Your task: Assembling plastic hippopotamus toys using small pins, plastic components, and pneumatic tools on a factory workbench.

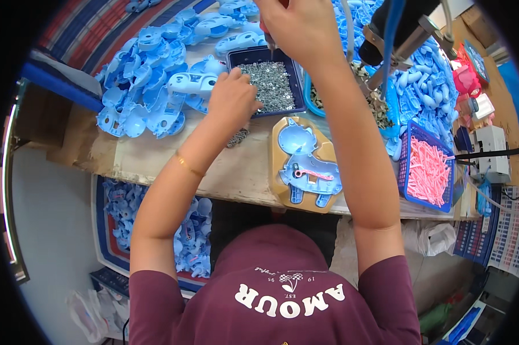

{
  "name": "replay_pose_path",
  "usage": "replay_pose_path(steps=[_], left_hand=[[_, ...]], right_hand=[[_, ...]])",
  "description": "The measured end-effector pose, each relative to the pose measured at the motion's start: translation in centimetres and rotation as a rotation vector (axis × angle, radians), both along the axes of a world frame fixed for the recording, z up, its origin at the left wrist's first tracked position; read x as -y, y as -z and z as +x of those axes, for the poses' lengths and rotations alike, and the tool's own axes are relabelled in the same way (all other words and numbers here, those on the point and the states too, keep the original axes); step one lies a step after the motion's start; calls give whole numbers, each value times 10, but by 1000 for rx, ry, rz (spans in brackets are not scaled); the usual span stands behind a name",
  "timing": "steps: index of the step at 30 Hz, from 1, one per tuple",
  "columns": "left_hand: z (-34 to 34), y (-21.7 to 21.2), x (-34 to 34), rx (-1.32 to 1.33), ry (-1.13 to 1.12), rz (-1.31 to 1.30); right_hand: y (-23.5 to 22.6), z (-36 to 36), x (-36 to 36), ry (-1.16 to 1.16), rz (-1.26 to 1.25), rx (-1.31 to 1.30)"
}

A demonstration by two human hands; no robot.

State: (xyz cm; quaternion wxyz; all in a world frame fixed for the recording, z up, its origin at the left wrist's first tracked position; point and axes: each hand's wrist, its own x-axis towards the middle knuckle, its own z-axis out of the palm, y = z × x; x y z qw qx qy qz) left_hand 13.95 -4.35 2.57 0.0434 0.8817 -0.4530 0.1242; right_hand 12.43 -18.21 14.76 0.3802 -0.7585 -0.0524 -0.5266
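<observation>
My right hand (pixel 305 29) is raised over the back of the bench, closed around a screwdriver (pixel 264 27) with a red part and a narrow tip pointing down above the screw tray. Most of the tool is hidden by the hand or cut off by the upper edge. A dark blue tray (pixel 299 95) holds many small silver screws (pixel 274 83). My left hand (pixel 233 95) is at the tray's left edge, fingers curled together; anything in them is hidden. Nearer me, a tan fixture (pixel 279 190) cradles a light blue animal-shaped shell half (pixel 314 169), with a pink lever (pixel 314 173) lying in it.
Blue shells (pixel 147 86) are heaped at the left, blue parts (pixel 429 86) at the right. A blue basket (pixel 405 172) of pink levers stands right of the fixture. A metal stand (pixel 409 46) with hoses rises behind my right forearm. Shells fill a bin (pixel 104 241) below the bench.
</observation>
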Motion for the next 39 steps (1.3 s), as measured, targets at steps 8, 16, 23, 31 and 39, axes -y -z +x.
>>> replay_pose_path(steps=[8,16,23,31,39], left_hand=[[16,15,14,-139,65,58],[21,17,16,-146,143,-13],[25,16,13,-189,142,-78],[-6,12,7,95,357,-232],[-67,10,3,1,560,-473]], right_hand=[[-17,-41,5,-577,434,-540],[-17,-61,8,-556,391,-617],[-16,-69,16,-522,355,-677],[-25,-88,13,-552,406,-756],[2,-123,4,-597,480,-527]])
